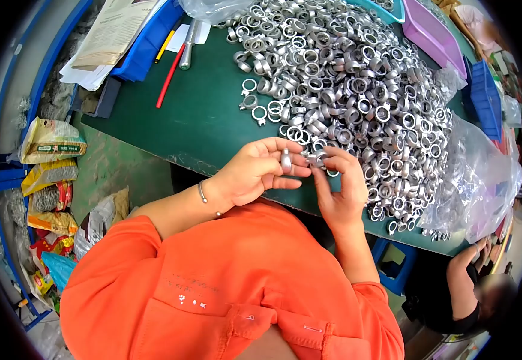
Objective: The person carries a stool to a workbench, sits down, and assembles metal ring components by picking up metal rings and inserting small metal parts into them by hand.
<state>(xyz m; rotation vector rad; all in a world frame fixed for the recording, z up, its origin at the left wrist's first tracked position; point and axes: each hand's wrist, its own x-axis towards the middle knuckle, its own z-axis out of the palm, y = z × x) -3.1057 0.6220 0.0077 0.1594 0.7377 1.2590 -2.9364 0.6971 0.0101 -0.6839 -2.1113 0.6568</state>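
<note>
My left hand (255,169) is held palm up over the near edge of the green table (207,102). A small silver metal ring (285,160) with a short stub lies between its thumb and fingers. Beside it, my right hand (344,189) pinches a second metal ring (317,158) between thumb and fingertips, partly hidden by them. Just beyond both hands spreads a large heap of similar metal rings (345,90), with a few loose ones at its left side.
A red pencil (171,77), a yellow pencil (164,47) and a metal-handled tool (187,51) lie at the left. Around the heap are a blue bin (147,45), a pink tray (435,33) and a clear plastic bag (474,180). Another person (453,294) sits at the right.
</note>
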